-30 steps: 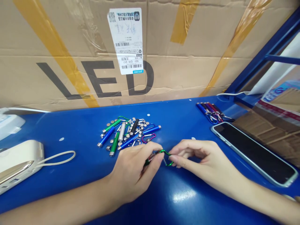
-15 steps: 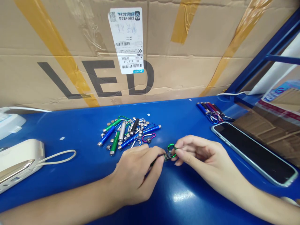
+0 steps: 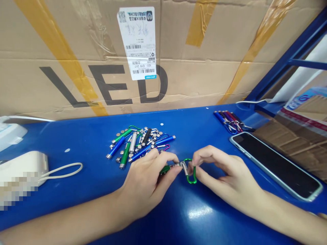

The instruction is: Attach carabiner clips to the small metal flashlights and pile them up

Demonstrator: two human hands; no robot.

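My left hand (image 3: 148,180) is closed around a small green penlight-like tube (image 3: 165,169), gripping it between thumb and forefinger; most of its body is hidden by the fingers. A green carabiner (image 3: 195,176) joins the tube's silver end. My right hand (image 3: 224,170) pinches the far side of that carabiner with thumb and fingertips. Just beyond my left hand lies a loose pile of similar tubes: a green tube (image 3: 125,156), a blue tube (image 3: 115,148), a silver tube (image 3: 133,142) and a black tube (image 3: 146,137). Small button cells (image 3: 122,131), metal caps and carabiners are mixed in.
Several tubes with clips (image 3: 222,121) lie in a row at the back right. A phone (image 3: 276,166) rests right of my right hand, beside a cardboard box (image 3: 293,143). On the left sits a white device (image 3: 28,163) with a cord loop. A large carton (image 3: 191,78) stands behind.
The carabiner has turned, its loop now hanging lower and showing more fully. More of the green tube shows in my left hand. Both hands stay in nearly the same place.
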